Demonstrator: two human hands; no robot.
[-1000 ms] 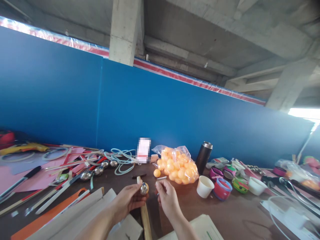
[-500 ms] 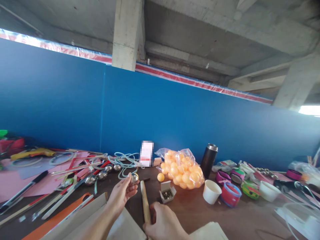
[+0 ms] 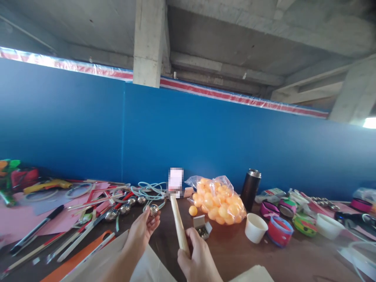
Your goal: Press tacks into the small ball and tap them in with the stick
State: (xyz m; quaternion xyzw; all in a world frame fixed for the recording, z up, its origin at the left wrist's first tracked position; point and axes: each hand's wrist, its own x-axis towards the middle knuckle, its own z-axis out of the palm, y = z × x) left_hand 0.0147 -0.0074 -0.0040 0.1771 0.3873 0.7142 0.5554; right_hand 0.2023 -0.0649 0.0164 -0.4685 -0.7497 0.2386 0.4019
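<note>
My left hand (image 3: 143,229) pinches a shiny silver metal ball (image 3: 153,210) between thumb and fingers, holding it up over the brown table. In my right hand (image 3: 199,256) is a hammer (image 3: 179,225), gripped low on its light wooden handle. The handle points up and away from me; its small dark head shows only partly in front of the pale pixelated card. Just beyond my right hand stands a small open box (image 3: 202,227) of little metal pieces. Several similar silver balls (image 3: 125,208) lie left of my left hand.
A clear bag of orange balls (image 3: 219,201) lies at the back, with one loose orange ball (image 3: 193,211) beside it. A black bottle (image 3: 251,190), a white paper cup (image 3: 256,228) and colourful wristbands (image 3: 280,231) stand right. Sticks, pink paper (image 3: 26,221) and a marker (image 3: 38,229) clutter the left.
My right hand has raised the hammer, so its head now sits higher, near the pixelated card. My left hand still holds the metal ball. The view has shifted slightly.
</note>
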